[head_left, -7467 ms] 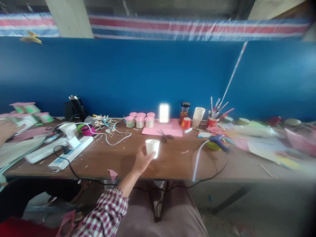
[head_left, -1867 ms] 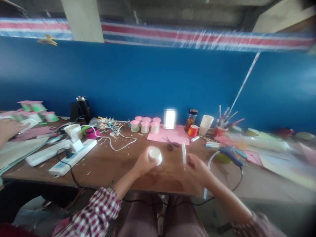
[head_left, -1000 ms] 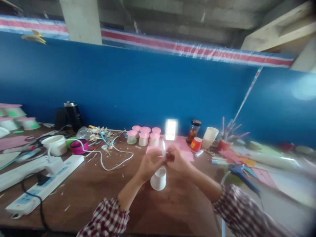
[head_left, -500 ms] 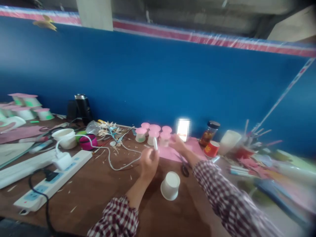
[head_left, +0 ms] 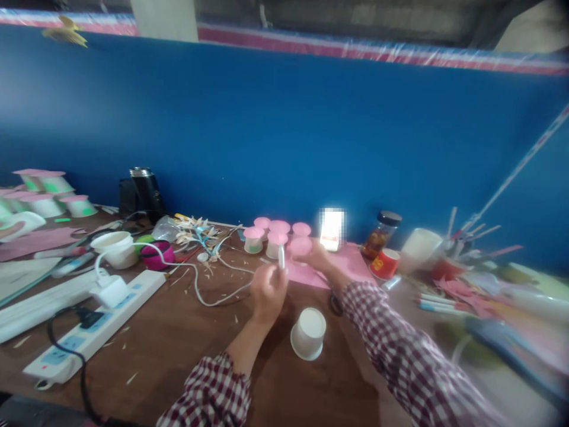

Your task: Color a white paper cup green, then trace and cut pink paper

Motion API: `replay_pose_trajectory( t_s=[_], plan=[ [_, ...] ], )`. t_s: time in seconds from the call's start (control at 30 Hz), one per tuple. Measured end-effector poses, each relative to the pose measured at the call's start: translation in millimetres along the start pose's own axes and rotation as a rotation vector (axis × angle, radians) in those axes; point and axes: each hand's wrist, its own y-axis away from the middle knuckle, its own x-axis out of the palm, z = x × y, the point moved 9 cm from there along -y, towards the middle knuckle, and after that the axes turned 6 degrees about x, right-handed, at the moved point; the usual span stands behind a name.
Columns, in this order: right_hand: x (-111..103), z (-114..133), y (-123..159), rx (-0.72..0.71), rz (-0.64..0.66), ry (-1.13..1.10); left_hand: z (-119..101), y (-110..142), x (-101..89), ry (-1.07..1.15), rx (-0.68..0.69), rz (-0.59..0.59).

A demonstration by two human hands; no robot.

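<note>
My left hand (head_left: 269,290) is closed around a slim white pen-shaped stick (head_left: 281,257) that points upward. Further right, my right hand (head_left: 316,258) reaches forward, its fingers closed at the side of a paper cup topped with a pink disc (head_left: 301,246). The fingers hide most of that cup's wall. Beside it stand several more upturned cups with pink discs (head_left: 278,238). A plain white paper cup (head_left: 308,333) rests upside down on the brown table between my forearms. Under my right hand lies a pink sheet (head_left: 355,264), with dark scissors (head_left: 336,304) partly covered by my sleeve.
A bright phone screen (head_left: 332,230) stands behind the pink sheet. To its right are a dark-lidded jar (head_left: 382,234), a red cup (head_left: 384,263) and markers (head_left: 440,303). A power strip (head_left: 95,329), white tub (head_left: 114,249) and cable occupy the left, near a black flask (head_left: 147,194).
My right hand has shifted slightly left and down, with its fingers now at the front pink-topped cup. My left hand still holds the white stick. The view has tilted slightly.
</note>
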Motion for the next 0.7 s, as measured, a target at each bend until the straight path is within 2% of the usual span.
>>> replay_pose_trajectory(
  t_s=[0.2, 0.33, 0.53, 0.7],
  plan=[
    [-26, -7, 6, -0.032, 0.069, -0.016, 5, 1, 0.6, -0.031, -0.016, -0.004],
    [-39, -14, 1, -0.050, 0.058, 0.014, 9, 2, 2.5, -0.036, -0.027, 0.011],
    [-34, -4, -4, -0.122, 0.032, 0.088, 18, 5, 10.5, -0.065, -0.070, 0.070],
    [-22, 15, -7, -0.201, 0.083, 0.129, 23, 7, 16.4, -0.101, -0.094, 0.126]
  ],
)
